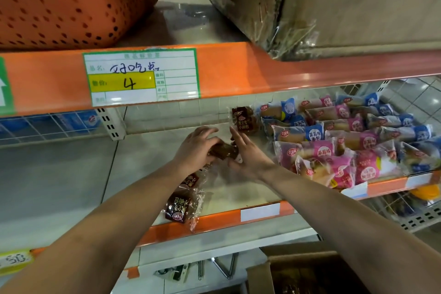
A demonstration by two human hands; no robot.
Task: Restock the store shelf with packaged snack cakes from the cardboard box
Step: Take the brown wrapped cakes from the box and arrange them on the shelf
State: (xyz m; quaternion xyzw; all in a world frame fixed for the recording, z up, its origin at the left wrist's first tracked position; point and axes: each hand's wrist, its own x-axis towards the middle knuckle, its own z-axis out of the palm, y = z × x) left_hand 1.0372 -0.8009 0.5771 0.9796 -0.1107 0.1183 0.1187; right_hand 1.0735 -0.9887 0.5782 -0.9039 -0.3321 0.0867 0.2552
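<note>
The brown pack (223,150), gripped in the curled left hand (194,147) and steadied by the flat, open-fingered right hand (248,154), is best stood against the upright pack (244,119).

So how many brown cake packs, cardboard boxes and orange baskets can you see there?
Brown cake packs: 4 (one standing at the back, one between the left hand and right hand, two lying near the front edge)
Cardboard boxes: 2 (one on the upper shelf, one down below)
Orange baskets: 1
Total: 7
</note>
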